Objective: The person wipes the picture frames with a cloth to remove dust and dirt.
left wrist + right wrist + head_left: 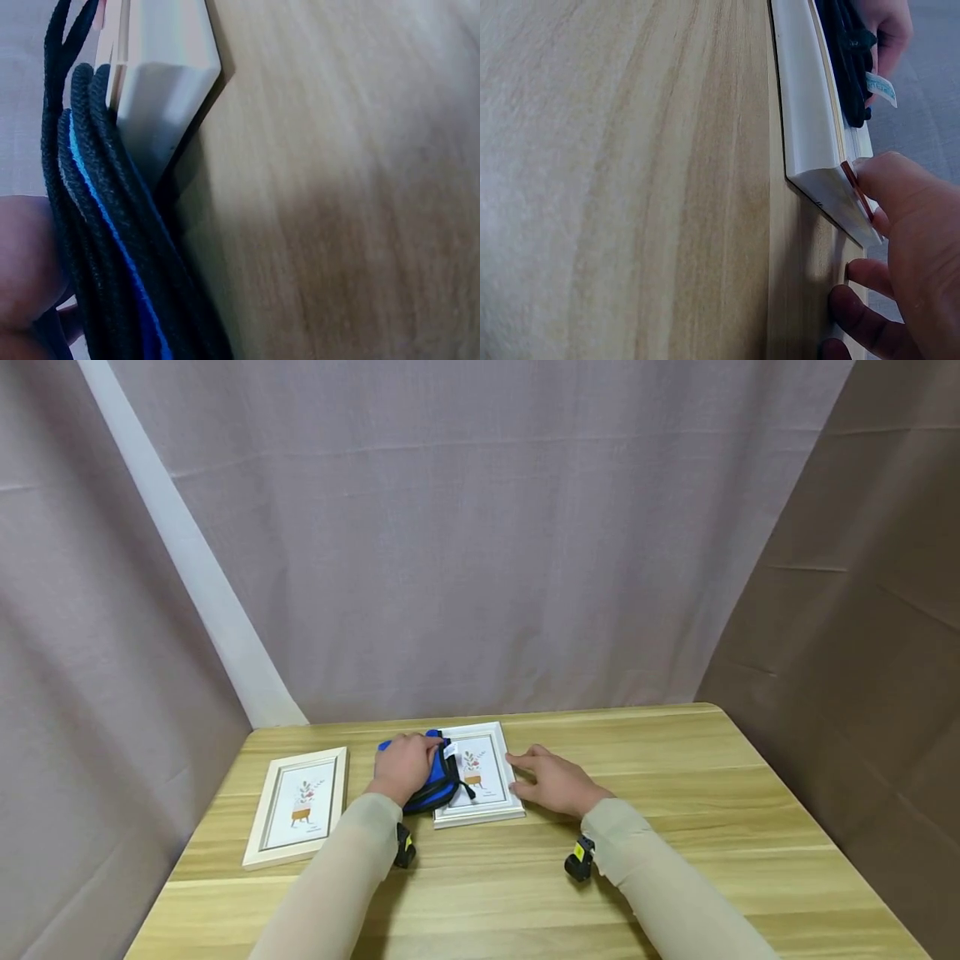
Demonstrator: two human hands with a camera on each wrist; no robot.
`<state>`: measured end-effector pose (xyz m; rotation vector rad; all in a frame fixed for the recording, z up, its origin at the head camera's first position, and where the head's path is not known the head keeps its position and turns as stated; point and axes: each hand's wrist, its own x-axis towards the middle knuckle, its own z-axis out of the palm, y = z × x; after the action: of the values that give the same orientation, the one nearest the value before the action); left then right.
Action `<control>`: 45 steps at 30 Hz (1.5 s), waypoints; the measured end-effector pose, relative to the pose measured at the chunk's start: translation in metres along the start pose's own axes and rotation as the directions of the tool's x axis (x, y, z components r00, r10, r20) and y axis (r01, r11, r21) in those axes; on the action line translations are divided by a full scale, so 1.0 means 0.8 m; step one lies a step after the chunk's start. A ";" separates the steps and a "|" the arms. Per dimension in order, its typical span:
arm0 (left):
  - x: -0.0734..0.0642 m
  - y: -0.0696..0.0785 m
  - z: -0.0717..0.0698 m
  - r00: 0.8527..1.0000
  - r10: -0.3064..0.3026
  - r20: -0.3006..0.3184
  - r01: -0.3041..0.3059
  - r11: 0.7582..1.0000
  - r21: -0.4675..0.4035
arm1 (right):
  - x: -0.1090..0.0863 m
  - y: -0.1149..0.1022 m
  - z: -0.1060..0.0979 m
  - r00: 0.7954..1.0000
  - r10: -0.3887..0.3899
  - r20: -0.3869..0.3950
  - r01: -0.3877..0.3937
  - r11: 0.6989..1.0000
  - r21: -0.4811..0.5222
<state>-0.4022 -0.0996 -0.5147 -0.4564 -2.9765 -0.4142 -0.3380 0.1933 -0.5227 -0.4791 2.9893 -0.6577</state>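
A small blue pouch [438, 783] with black trim and a white tag lies partly over the left side of a white picture frame [480, 816]. My left hand [405, 767] grips the pouch from above; its layered black edges fill the left of the left wrist view. The framed print shows a plant in an orange pot. At the frame's right edge is my right hand [557, 781], thumb and forefinger apart and touching the border. The right wrist view has that thumb [892, 176] right at the frame's corner, other fingers loosely bent beside it.
A second, cream picture frame [258, 835] with a similar print lies flat on the left of the wooden table [675, 877]. Curtains [495, 568] hang behind the table's back edge and along both sides.
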 end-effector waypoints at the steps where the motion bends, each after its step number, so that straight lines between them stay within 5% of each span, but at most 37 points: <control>1: 0.000 0.000 0.000 1.000 -0.002 0.002 0.002 1.000 -0.004 | 0.000 0.000 0.000 1.000 0.003 0.002 -0.003 1.000 -0.007; 14: -0.013 0.011 -0.005 0.998 0.012 0.058 -0.011 1.000 -0.022 | 0.000 0.002 0.001 1.000 0.023 0.021 -0.022 0.998 -0.054; 45: -0.069 0.020 0.001 0.999 0.040 0.023 -0.038 0.996 -0.081 | 0.012 0.005 -0.002 1.000 -0.002 0.029 0.004 0.997 -0.082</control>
<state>-0.3450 -0.1000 -0.5194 -0.5301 -2.9779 -0.5297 -0.3488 0.1945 -0.5225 -0.4932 2.9980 -0.5246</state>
